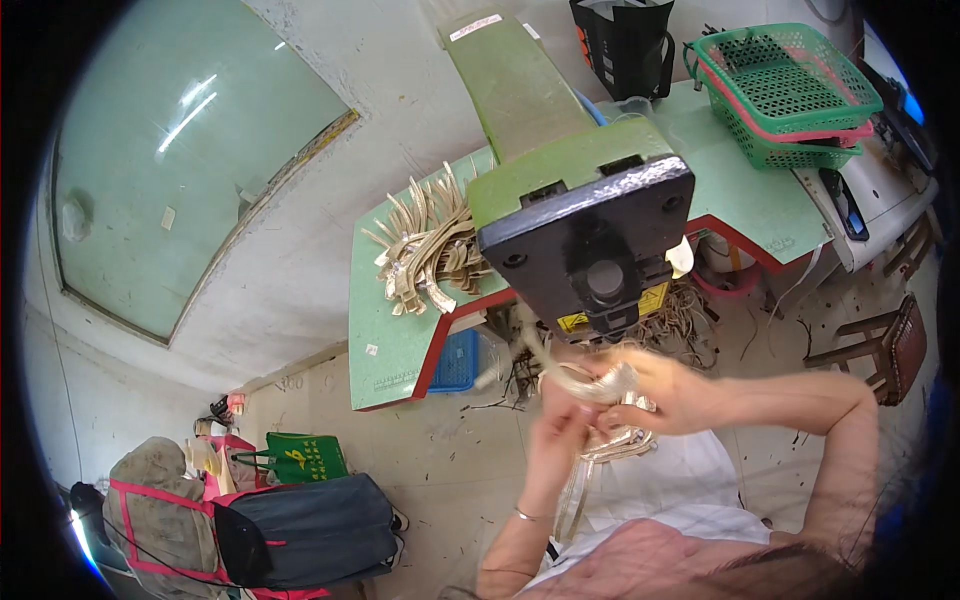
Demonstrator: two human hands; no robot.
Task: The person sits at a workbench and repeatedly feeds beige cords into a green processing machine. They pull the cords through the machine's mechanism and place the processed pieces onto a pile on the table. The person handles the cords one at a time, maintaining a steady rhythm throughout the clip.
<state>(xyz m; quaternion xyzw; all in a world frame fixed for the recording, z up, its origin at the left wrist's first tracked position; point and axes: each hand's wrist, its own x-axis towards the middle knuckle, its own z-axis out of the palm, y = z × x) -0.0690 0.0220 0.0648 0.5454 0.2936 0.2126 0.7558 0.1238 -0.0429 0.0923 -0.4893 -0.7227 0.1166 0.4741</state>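
Just below the black head of a green press-like machine (530, 110), both my hands meet at a pale gold, shiny strap (590, 385) that is bent into a loop. My left hand (562, 415), somewhat blurred, pinches the strap from the left. From the right, my right hand (670, 390) has its fingers curled around the same strap. More thin gold straps (615, 443) hang below my hands over the white cloth on my lap. A pile of similar beige-gold straps (430, 245) lies on the green table, left of the machine.
The green table (385, 350) has a red edge. Stacked green and pink baskets (790, 85) and a black bag (625, 45) stand at the back. Right is a wooden chair (880, 345). A blue basket (455, 360) sits under the table; bags (300, 525) lie lower left.
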